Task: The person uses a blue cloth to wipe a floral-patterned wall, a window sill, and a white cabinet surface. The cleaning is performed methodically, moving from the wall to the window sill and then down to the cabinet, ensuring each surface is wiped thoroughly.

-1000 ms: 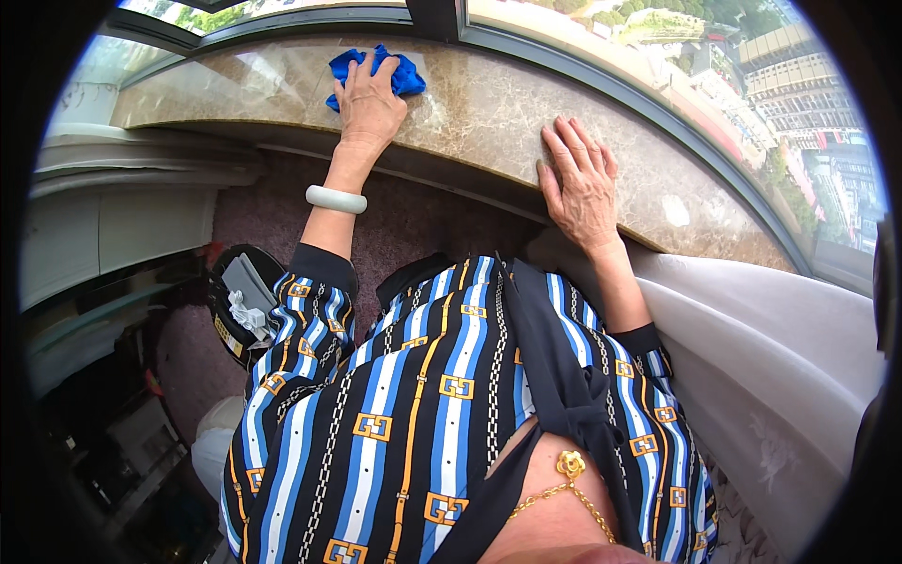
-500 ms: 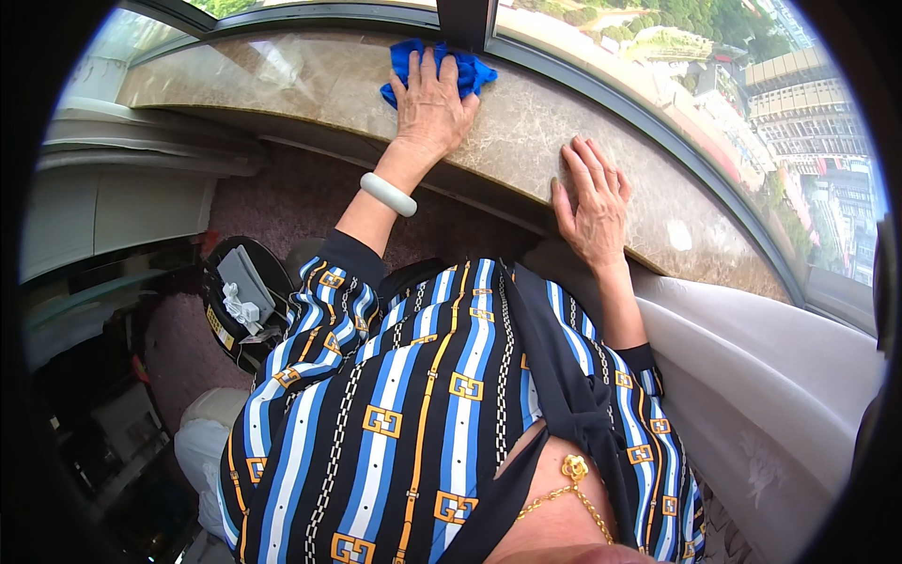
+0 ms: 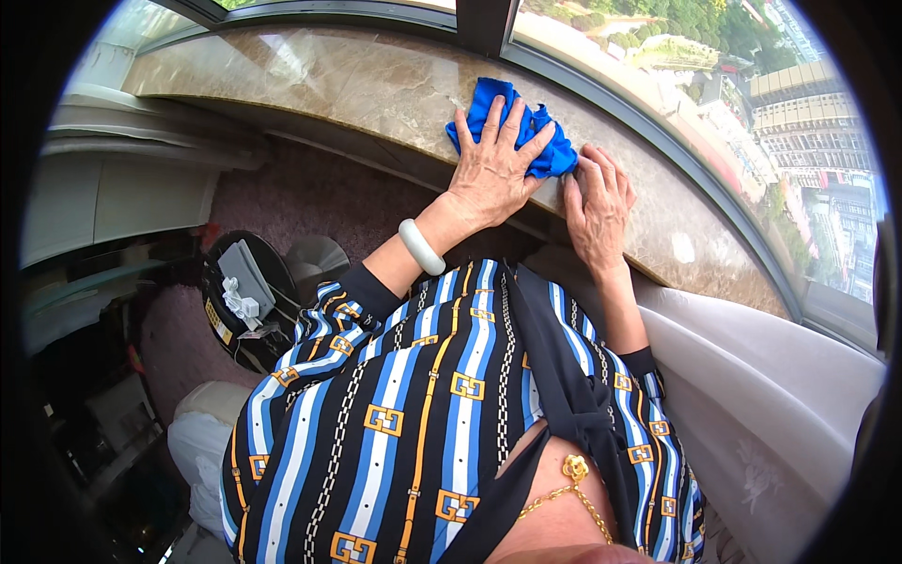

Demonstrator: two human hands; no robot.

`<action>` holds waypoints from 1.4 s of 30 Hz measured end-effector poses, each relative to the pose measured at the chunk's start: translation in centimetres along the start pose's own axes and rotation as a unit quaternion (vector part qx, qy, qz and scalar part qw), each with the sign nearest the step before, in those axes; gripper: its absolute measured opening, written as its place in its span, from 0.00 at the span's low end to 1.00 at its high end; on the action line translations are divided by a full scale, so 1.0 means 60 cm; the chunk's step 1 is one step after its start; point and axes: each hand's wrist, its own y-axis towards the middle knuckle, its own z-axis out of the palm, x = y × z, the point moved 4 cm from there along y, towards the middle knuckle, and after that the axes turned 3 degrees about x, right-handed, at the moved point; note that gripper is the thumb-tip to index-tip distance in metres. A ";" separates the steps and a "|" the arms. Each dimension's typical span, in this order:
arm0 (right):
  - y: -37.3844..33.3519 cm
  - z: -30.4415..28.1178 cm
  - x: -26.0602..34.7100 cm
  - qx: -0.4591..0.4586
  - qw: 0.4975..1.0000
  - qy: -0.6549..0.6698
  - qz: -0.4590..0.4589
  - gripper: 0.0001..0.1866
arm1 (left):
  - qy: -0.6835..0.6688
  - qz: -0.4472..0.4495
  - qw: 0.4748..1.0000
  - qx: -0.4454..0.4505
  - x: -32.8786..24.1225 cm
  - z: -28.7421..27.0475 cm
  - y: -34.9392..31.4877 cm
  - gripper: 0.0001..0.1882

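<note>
Nearest the camera lay the gold necklace [image 3: 575, 468] and the striped top [image 3: 404, 404], with a pale curtain [image 3: 742, 395] falling beside it on the right. Further out, a white bangle [image 3: 422, 247] circled the left wrist.

Beyond it the left hand [image 3: 493, 174] was palm down on the blue cloth [image 3: 559, 150], its grip spread, fingers apart and pressing the rumpled fabric rather than pinching it. The right hand [image 3: 601, 211] rested on the stone sill [image 3: 376, 80] with its fingers close together and bent. The cloth's right corner came up to its thumb and forefinger; whether that grip had taken hold of the corner, I could not tell.

Over the last second the cloth had travelled rightward along the sill, from well apart from the right hand to right up against it, and had come away from the window frame [image 3: 484, 19] toward the sill's near edge. The right hand had kept roughly its place, but its fingers had curled more. In my judgement, this put the cloth's pass at the stretch bordered by the right hand, with bare stone on its left.

Farthest off, buildings [image 3: 808, 122] showed through the glass.
</note>
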 end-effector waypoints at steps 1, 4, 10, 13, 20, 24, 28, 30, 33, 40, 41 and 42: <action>0.006 0.004 0.004 0.001 1.000 0.005 -0.003 0.17 | -0.015 0.008 1.000 -0.004 0.016 -0.003 0.002 0.37; 0.031 0.026 0.041 0.003 1.000 0.019 -0.024 0.17 | 0.036 -0.060 0.997 -0.023 0.112 -0.010 0.017 0.34; 0.071 0.068 0.095 0.061 0.994 0.018 -0.091 0.25 | 0.098 -0.193 0.976 -0.018 0.246 -0.045 0.060 0.33; 0.080 0.071 0.094 0.049 0.993 0.052 -0.091 0.26 | 0.103 -0.142 0.984 -0.008 0.178 -0.032 0.056 0.33; 0.096 0.058 0.050 0.002 0.994 0.091 -0.067 0.26 | -0.060 0.064 0.995 -0.039 0.067 -0.036 0.037 0.25; 0.094 0.040 0.034 -0.008 0.998 0.023 -0.061 0.25 | 0.030 -0.057 0.992 -0.107 0.131 -0.043 0.072 0.24; 0.101 0.037 0.025 -0.024 0.994 -0.006 -0.111 0.21 | 0.001 -0.010 0.990 -0.144 0.093 -0.016 0.109 0.25; 0.107 0.038 0.003 -0.017 0.995 0.003 -0.098 0.18 | -0.024 0.024 0.995 -0.089 0.045 0.007 0.117 0.28; 0.099 0.028 -0.013 -0.042 0.995 0.014 -0.090 0.15 | -0.020 0.036 0.996 -0.082 0.035 0.011 0.126 0.27; 0.092 0.017 -0.055 -0.051 0.995 0.008 -0.085 0.15 | 0.100 -0.104 0.987 -0.070 0.177 -0.043 0.092 0.27; 0.092 0.015 -0.057 -0.051 0.995 0.012 -0.085 0.15 | 0.136 -0.128 0.980 -0.067 0.205 -0.054 0.077 0.29; 0.092 0.014 -0.064 -0.052 0.995 0.012 -0.082 0.15 | 0.127 -0.125 0.981 -0.078 0.202 -0.053 0.071 0.29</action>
